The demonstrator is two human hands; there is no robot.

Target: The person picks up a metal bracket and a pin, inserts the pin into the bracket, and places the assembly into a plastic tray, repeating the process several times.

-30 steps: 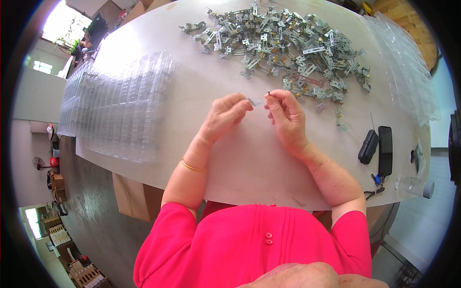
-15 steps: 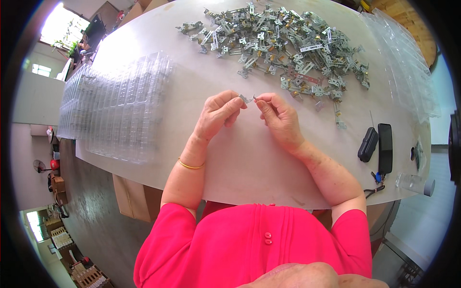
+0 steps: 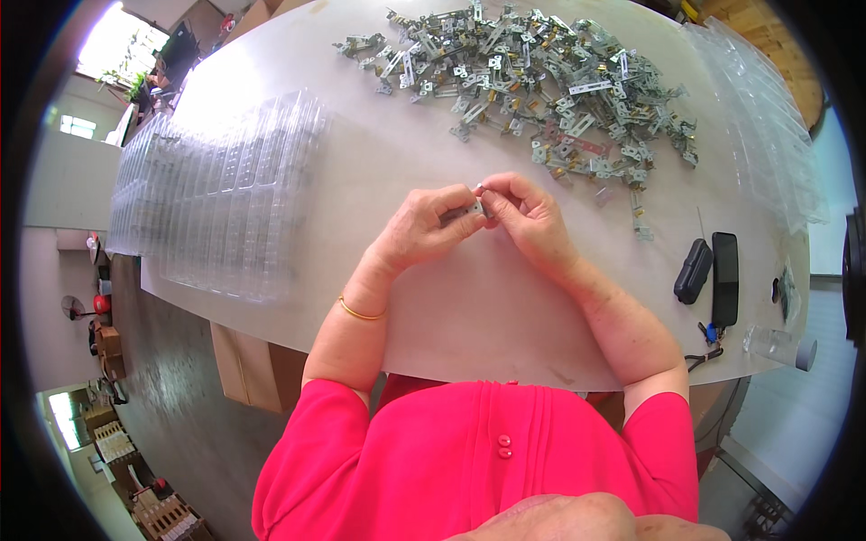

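Above the middle of the table, my left hand [image 3: 417, 227] and my right hand [image 3: 534, 224] meet fingertip to fingertip. A small silvery metal bracket [image 3: 477, 208] is pinched in the left thumb and fingers, mostly covered by them. My right thumb and forefinger close on its right end; whether they grip a separate small piece there is hidden. Beyond the hands lies a heap of similar metal brackets [image 3: 505, 72], some with brass-coloured parts. A reddish one [image 3: 586, 144] stands out near the heap's front edge.
Stacked transparent plastic trays [image 3: 239, 198] stand on the left of the white table [image 3: 433, 334]; more transparent plastic sheets [image 3: 767, 135] lie at the far right. Near the right edge are a black case [image 3: 692, 270], a phone [image 3: 724, 279], keys [image 3: 711, 334] and a transparent cylinder [image 3: 771, 343].
My left hand has moved right and turned, bringing its bracket against the right fingertips. Before, a small gap showed between the hands. My right hand has barely shifted.
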